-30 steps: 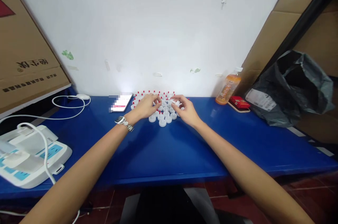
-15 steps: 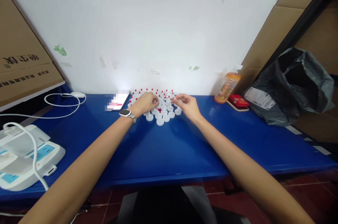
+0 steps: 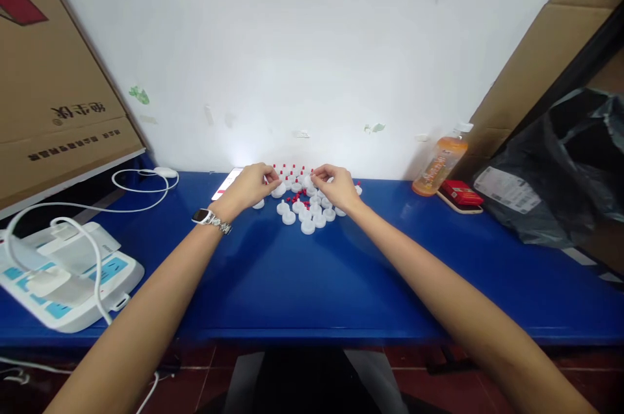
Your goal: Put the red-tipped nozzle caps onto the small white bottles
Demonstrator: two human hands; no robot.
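The cluster of small round white plastic caps with red tips lies between both hands; left hand pinches one white cap, while right hand has its fingertips together, contents indiscernible.

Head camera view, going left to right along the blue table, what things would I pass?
White power strip → white cable loop → phone → left hand → white caps → right hand → orange drink bottle → red box → black plastic bag.
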